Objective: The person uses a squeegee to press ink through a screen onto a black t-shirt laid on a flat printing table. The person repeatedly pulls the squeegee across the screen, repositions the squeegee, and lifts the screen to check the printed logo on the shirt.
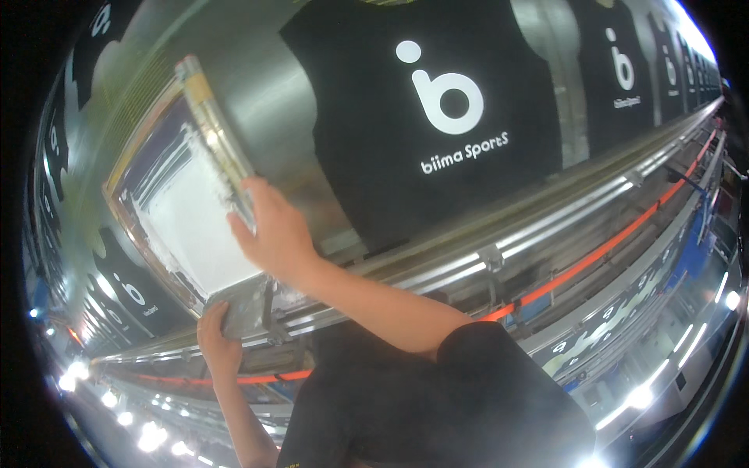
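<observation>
My right hand [273, 230] grips a long squeegee [209, 125] with a metal and yellowish bar, tilted across the right side of a screen-printing frame [140, 140]. White ink [183, 218] covers much of the screen, over darker mesh at the top, and is smeared along the squeegee. My left hand [218, 335] is closed on a grey metal clamp plate [242, 308] at the frame's near edge. Just right of the frame lies a black sleeveless garment piece [351, 140] with a white printed logo.
More black printed garment pieces [616, 109] line the long metal table [281, 93] on both sides. A metal rail [577, 210] and an orange strip [593, 257] run along the near edge. My dark-clad torso [413, 398] is below. Bright lamps show around the rim.
</observation>
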`<move>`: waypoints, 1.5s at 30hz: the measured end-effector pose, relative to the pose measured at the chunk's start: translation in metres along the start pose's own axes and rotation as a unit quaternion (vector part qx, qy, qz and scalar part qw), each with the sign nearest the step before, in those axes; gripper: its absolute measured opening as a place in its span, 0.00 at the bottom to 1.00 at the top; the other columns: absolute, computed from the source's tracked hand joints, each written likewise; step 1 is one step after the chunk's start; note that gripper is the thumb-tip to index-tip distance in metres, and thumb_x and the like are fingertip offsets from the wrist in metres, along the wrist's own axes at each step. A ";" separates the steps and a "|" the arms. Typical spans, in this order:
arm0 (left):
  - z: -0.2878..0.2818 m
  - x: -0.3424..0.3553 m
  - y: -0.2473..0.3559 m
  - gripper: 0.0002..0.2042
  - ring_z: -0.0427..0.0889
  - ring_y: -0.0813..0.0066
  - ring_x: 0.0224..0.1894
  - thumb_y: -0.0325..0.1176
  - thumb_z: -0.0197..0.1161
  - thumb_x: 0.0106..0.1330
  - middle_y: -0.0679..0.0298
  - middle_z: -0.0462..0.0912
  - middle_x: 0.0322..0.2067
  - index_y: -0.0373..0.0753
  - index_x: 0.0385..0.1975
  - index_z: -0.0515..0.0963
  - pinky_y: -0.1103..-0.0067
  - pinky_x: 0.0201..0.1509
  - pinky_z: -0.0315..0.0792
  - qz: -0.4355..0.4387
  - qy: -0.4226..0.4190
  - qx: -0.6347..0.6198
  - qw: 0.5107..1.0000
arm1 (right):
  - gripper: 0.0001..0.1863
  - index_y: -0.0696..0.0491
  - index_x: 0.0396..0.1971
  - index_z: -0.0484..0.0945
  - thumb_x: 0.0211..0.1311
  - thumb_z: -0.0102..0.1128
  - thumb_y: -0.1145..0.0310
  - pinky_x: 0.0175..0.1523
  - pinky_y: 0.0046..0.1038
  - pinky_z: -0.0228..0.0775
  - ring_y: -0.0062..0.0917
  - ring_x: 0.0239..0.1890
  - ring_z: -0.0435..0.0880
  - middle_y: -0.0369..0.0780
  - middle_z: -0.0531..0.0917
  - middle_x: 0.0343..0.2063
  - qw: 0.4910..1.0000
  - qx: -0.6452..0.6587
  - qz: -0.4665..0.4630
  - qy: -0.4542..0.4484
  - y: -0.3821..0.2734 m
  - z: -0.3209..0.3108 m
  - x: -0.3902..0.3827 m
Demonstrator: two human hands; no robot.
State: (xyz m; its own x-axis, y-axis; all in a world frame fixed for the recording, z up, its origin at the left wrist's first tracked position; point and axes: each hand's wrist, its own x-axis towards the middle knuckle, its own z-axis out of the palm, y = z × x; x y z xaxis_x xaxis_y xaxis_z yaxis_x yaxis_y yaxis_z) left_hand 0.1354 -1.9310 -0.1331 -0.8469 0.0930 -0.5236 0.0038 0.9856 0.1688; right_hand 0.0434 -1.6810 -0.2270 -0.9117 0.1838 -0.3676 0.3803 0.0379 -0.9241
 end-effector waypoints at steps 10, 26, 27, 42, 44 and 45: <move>-0.006 0.026 0.010 0.26 0.79 0.49 0.60 0.21 0.69 0.50 0.57 0.84 0.57 0.39 0.53 0.80 0.59 0.66 0.68 0.000 -0.048 0.042 0.998 | 0.34 0.56 0.69 0.68 0.67 0.68 0.64 0.51 0.40 0.74 0.44 0.43 0.81 0.48 0.80 0.42 0.991 0.106 0.004 -0.078 -0.001 -0.047 0.009; -0.012 0.033 0.017 0.25 0.78 0.50 0.61 0.17 0.66 0.50 0.57 0.83 0.57 0.37 0.52 0.80 0.61 0.68 0.67 -0.018 -0.067 0.045 0.997 | 0.69 0.69 0.59 0.80 0.65 0.01 0.20 0.77 0.42 0.59 0.45 0.68 0.78 0.54 0.84 0.59 0.964 -0.186 -0.181 0.057 0.005 -0.289 0.143; -0.012 0.032 0.018 0.25 0.78 0.50 0.61 0.17 0.65 0.51 0.57 0.83 0.57 0.37 0.52 0.80 0.61 0.67 0.67 -0.021 -0.068 0.046 0.996 | 0.69 0.68 0.58 0.81 0.65 0.01 0.20 0.77 0.42 0.60 0.45 0.68 0.78 0.54 0.84 0.58 0.964 -0.182 -0.184 0.053 0.006 -0.285 0.145; -0.011 0.028 0.010 0.27 0.78 0.51 0.62 0.16 0.64 0.48 0.58 0.83 0.57 0.41 0.53 0.80 0.61 0.68 0.66 -0.031 -0.057 0.040 0.997 | 0.64 0.69 0.57 0.81 0.70 0.12 0.21 0.73 0.41 0.64 0.43 0.64 0.80 0.54 0.84 0.57 0.975 -0.114 -0.180 0.066 -0.007 -0.266 0.127; -0.007 0.023 0.008 0.28 0.77 0.51 0.62 0.15 0.63 0.46 0.58 0.84 0.57 0.41 0.52 0.80 0.61 0.68 0.65 -0.027 -0.037 0.025 0.999 | 0.43 0.66 0.55 0.82 0.69 0.35 0.40 0.63 0.38 0.70 0.42 0.56 0.83 0.52 0.85 0.51 0.973 -0.087 -0.203 0.060 -0.002 -0.246 0.111; -0.004 0.021 0.006 0.29 0.77 0.51 0.63 0.14 0.62 0.45 0.58 0.84 0.57 0.40 0.52 0.80 0.61 0.68 0.65 -0.022 -0.025 0.018 0.999 | 0.33 0.64 0.53 0.83 0.69 0.46 0.49 0.58 0.37 0.73 0.41 0.52 0.84 0.51 0.86 0.48 0.969 -0.072 -0.228 0.056 0.003 -0.232 0.102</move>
State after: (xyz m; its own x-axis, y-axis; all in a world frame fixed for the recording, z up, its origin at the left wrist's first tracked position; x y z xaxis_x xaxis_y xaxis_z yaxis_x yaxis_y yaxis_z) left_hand 0.1150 -1.9238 -0.1397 -0.8188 0.0548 -0.5715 -0.0136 0.9933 0.1148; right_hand -0.0126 -1.4343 -0.2427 -0.9703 0.2213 0.0978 -0.0340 0.2755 -0.9607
